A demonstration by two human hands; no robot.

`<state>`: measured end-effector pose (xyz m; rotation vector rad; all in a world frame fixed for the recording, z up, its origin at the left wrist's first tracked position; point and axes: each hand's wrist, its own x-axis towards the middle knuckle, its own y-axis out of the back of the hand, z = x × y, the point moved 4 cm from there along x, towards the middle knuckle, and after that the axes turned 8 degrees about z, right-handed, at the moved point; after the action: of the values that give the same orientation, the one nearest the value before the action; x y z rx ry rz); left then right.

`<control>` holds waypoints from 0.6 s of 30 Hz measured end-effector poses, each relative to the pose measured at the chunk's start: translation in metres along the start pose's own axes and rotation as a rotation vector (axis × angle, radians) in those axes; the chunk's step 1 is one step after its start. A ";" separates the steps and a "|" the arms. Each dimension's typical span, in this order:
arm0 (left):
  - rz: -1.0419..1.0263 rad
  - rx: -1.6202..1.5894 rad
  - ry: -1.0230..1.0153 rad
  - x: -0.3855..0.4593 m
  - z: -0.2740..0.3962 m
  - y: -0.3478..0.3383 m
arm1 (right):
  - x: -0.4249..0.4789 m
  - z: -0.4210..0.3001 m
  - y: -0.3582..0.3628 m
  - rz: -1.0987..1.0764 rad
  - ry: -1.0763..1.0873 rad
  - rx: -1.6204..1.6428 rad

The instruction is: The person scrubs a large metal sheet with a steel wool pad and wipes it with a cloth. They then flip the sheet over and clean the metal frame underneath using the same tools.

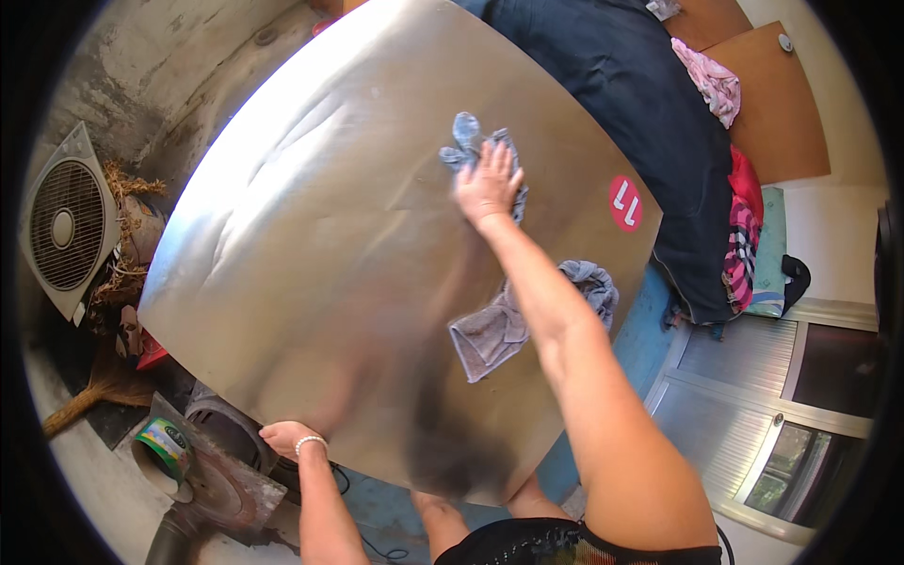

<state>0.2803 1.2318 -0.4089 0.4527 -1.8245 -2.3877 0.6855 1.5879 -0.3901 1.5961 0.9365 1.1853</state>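
Note:
A large shiny metal sheet (pixel 339 268), dented at its upper left, spreads out before me and bears a round pink sticker (pixel 626 203). On its upper middle my right hand (pixel 491 180) presses a blue-grey cloth (pixel 466 134), palm down with the fingers somewhat spread. Under my right forearm lies a second, grey towel (pixel 491 335), crumpled on the sheet. My left hand (pixel 286 436), with a beaded bracelet at the wrist, is at the sheet's near left edge; its fingertips are partly hidden, so its hold is unclear.
At left are a box fan (pixel 67 226), a straw broom (pixel 99 395) and a metal stove (pixel 226 480) with a tape-like green roll (pixel 164 445) on it. Dark fabric (pixel 635 127) runs along the far right side. Beyond it are a wooden board (pixel 777 106) and a metal-framed cabinet (pixel 741 360).

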 end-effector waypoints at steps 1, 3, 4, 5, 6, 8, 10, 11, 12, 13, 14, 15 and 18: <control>-0.005 -0.013 0.008 0.001 -0.002 -0.001 | -0.015 -0.019 -0.001 -0.085 0.046 -0.053; -0.002 -0.074 0.020 0.002 -0.003 0.005 | -0.074 -0.060 0.007 -0.180 0.445 0.027; 0.016 -0.114 0.023 0.006 -0.006 0.003 | -0.108 -0.076 0.019 -0.215 0.657 0.131; 0.037 -0.151 0.026 0.007 -0.010 0.005 | -0.128 -0.081 0.038 -0.315 0.841 0.192; 0.019 -0.188 0.034 -0.003 -0.007 0.011 | -0.130 -0.067 0.043 -0.357 0.887 0.294; 0.136 -0.378 0.111 -0.014 -0.015 0.024 | -0.095 -0.034 0.047 -0.409 0.917 0.200; 0.295 -0.471 0.184 -0.014 -0.033 0.031 | -0.049 0.015 0.048 -0.398 0.771 0.061; 0.327 -0.518 0.079 -0.017 -0.043 0.033 | -0.027 0.048 0.044 -0.366 0.674 -0.001; 0.362 -0.562 -0.021 -0.021 -0.056 0.036 | -0.008 0.081 0.044 -0.390 0.608 -0.036; 0.402 -0.601 -0.121 -0.027 -0.067 0.041 | 0.006 0.114 0.045 -0.416 0.544 -0.068; 0.416 -0.642 -0.244 -0.045 -0.077 0.045 | 0.017 0.145 0.046 -0.424 0.508 -0.101; 0.335 -0.695 -0.308 -0.062 -0.085 0.047 | 0.025 0.176 0.047 -0.432 0.469 -0.138; 0.181 -0.852 -0.340 -0.103 -0.115 0.045 | 0.028 0.240 0.056 -0.405 0.318 -0.052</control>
<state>0.4079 1.1399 -0.3758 -0.2073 -0.7017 -2.8957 0.9277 1.5434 -0.3593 1.1219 1.3478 1.1761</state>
